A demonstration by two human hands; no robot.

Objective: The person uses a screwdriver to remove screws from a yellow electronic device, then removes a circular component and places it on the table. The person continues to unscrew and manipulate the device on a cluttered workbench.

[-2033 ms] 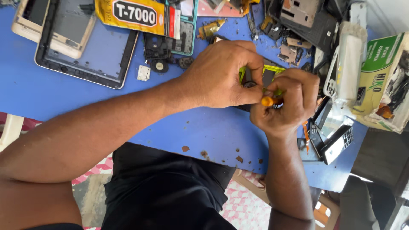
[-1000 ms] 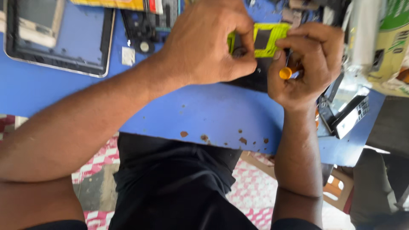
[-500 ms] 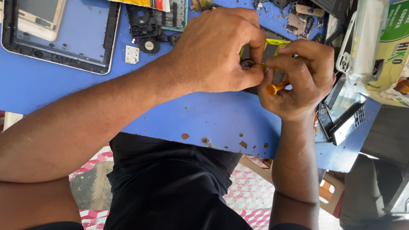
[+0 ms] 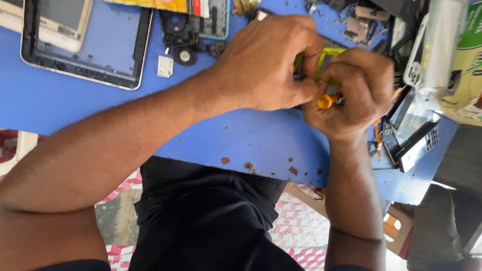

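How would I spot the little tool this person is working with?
Find the blue table, then the two hands meeting at its right side. The tool pokes out of the right hand: a short orange handle, the only orange stub between the fingers.

green-white carton point(image 4: 469, 60): right edge | yellow-red package point(image 4: 160, 5): top edge | dark phone screen point(image 4: 409, 118): beside carton

I get even, bright daylight here, with no hard shadows on the blue table point(image 4: 65, 108). Soft shading sits under my left hand point(image 4: 266, 62) and right hand point(image 4: 354, 95), which both look slightly smeared by motion. The plastic packaging point(image 4: 437, 45) at the upper right is washed out by glare. The far right corner falls dim.
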